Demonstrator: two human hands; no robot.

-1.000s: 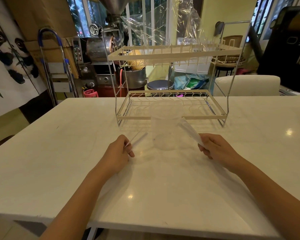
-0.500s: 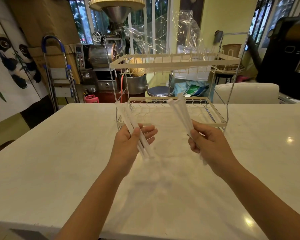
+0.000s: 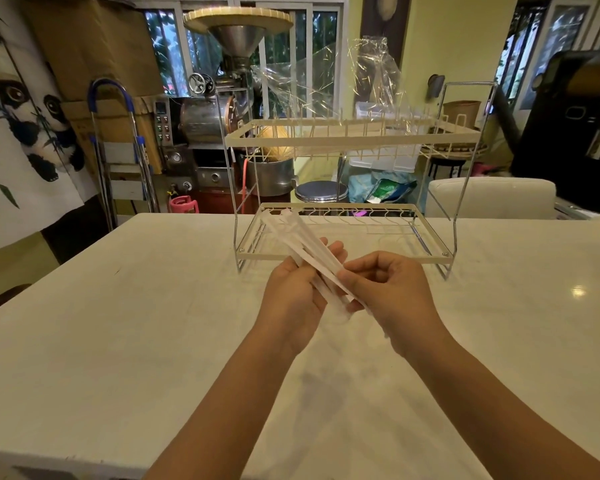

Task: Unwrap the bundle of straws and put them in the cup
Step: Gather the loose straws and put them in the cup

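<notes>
Brought together since half a second ago: two separate handfuls of straws now merged into one bundle of straws (image 3: 300, 244) at centre, held above the bench (image 3: 118, 323). Both hands moved inward, now touching. Straws thin, white, paper-wrapped, slightly fanned, slanting from lower right up to upper left, tips reaching in front of the rack's lower shelf.

Left hand (image 3: 297, 292) underneath, palm up, grip loosely curled around the bundle's lower half, fingertips (image 3: 336, 252) showing past the far side. Right hand (image 3: 392, 292) grip pinched shut on the bundle's near end, thumb and forefinger clamped on the wrappers, other fingers curled in.

Bench white, glossy, marble-like, light glare at right. Just behind the hands: two-tier dish rack (image 3: 347, 140), chrome wire frame, cream trays, crumpled clear plastic sheet (image 3: 371, 74) draped on the top tier. Cup not made out. Beyond the bench: metal roaster machine (image 3: 219, 116) with funnel hopper, folded step ladder (image 3: 118, 157) with blue handle, panda-print cloth (image 3: 25, 126) at left, white chair back (image 3: 492, 197) at right.
</notes>
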